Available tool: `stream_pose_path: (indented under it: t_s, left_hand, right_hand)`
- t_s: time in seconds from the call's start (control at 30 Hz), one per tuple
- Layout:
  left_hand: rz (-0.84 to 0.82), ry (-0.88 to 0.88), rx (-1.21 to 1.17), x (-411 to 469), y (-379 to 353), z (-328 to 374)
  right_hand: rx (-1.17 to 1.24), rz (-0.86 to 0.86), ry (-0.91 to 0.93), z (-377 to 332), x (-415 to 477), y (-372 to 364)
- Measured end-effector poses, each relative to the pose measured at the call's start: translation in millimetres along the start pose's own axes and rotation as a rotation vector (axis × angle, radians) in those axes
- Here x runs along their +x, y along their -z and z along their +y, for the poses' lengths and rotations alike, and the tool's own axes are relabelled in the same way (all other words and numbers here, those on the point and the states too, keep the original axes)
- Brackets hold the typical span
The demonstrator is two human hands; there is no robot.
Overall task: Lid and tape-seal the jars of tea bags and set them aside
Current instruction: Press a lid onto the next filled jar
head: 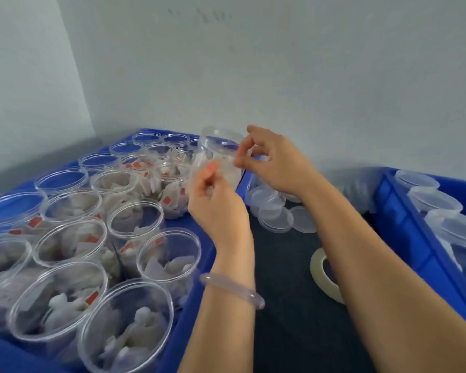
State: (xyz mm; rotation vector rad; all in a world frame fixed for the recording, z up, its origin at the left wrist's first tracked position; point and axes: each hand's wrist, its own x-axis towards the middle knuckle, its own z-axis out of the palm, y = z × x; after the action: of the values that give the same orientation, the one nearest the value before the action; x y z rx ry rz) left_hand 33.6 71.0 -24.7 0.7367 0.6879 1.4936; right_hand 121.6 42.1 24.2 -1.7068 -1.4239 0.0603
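A clear plastic jar of tea bags (218, 153) with a clear lid on top is held up above the table between both hands. My left hand (216, 203) grips its lower side, fingers curled round it. My right hand (273, 160) pinches at the jar's upper side just below the lid with thumb and forefinger; whether tape is between them I cannot tell. A roll of clear tape (324, 274) lies on the dark table beside my right forearm.
A blue crate (197, 300) on the left holds several open jars of tea bags (170, 254). Loose clear lids (276, 214) lie on the dark table behind the hands. A second blue crate (412, 232) on the right holds several lidded jars (436, 199). Pale walls stand behind.
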Motion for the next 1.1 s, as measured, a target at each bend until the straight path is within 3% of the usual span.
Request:
stream_pose_path:
  t_s: [0.07, 0.17, 0.3, 0.4, 0.5, 0.6, 0.63, 0.67, 0.73, 0.8, 0.83, 0.9, 0.97, 1.03, 1.1]
  left_hand:
    - [-0.108, -0.118, 0.126, -13.4, -5.2, 5.4]
    - [-0.223, -0.221, 0.258, -24.2, -3.2, -8.5]
    - [-0.382, -0.172, 0.492, -35.9, 5.8, -47.4]
    - [-0.412, -0.099, 0.651, -45.1, 26.7, -81.5]
    - [-0.398, -0.018, 0.592, -42.5, 46.7, -103.5]
    - [-0.423, 0.049, 0.524, -37.5, 50.2, -109.5]
    - [-0.436, 0.068, 0.514, -36.4, 49.9, -109.7]
    - [-0.449, 0.086, 0.508, -34.6, 49.9, -111.3]
    - [-0.462, 0.116, 0.514, -31.5, 50.1, -114.5]
    - [-0.477, 0.103, 0.507, -28.9, 50.4, -119.6]
    - [-0.477, 0.099, 0.495, -28.6, 50.5, -122.0]
    - [-0.463, 0.119, 0.472, -28.7, 49.9, -123.1]
    - [-0.45, 0.13, 0.463, -28.1, 49.2, -124.1]
    - [-0.452, 0.112, 0.453, -28.2, 49.7, -123.7]
    - [-0.459, 0.088, 0.439, -28.0, 49.7, -122.2]
  right_hand:
    - [0.034, 0.142, -0.014, -4.1, -20.9, 41.0]
    - [0.05, 0.206, -0.052, -3.7, -59.8, 77.0]
    - [-0.172, 0.105, -0.214, 23.3, -106.7, 60.1]
    - [-0.204, 0.008, -0.298, 45.8, -130.5, 28.0]
    - [-0.105, -0.039, -0.347, 65.1, -140.8, 17.1]
    - [0.305, 0.102, -0.393, 88.6, -133.1, 23.4]
    - [0.299, 0.155, -0.429, 103.6, -126.3, 21.4]
    - [0.136, 0.157, -0.444, 120.4, -117.8, 18.2]
    - [-0.331, -0.054, -0.379, 153.8, -100.7, 2.9]
    - [-0.58, -0.251, -0.29, 175.2, -90.4, -13.4]
    - [-0.63, -0.249, -0.257, 183.8, -88.0, -17.1]
    - [-0.618, -0.126, -0.193, 191.0, -83.2, -17.4]
    - [-0.699, -0.158, -0.085, 185.6, -81.5, -11.2]
    - [-0.622, -0.145, 0.0, 178.2, -85.9, -5.5]
    - [-0.326, 0.018, -0.192, 160.7, -95.3, 4.4]
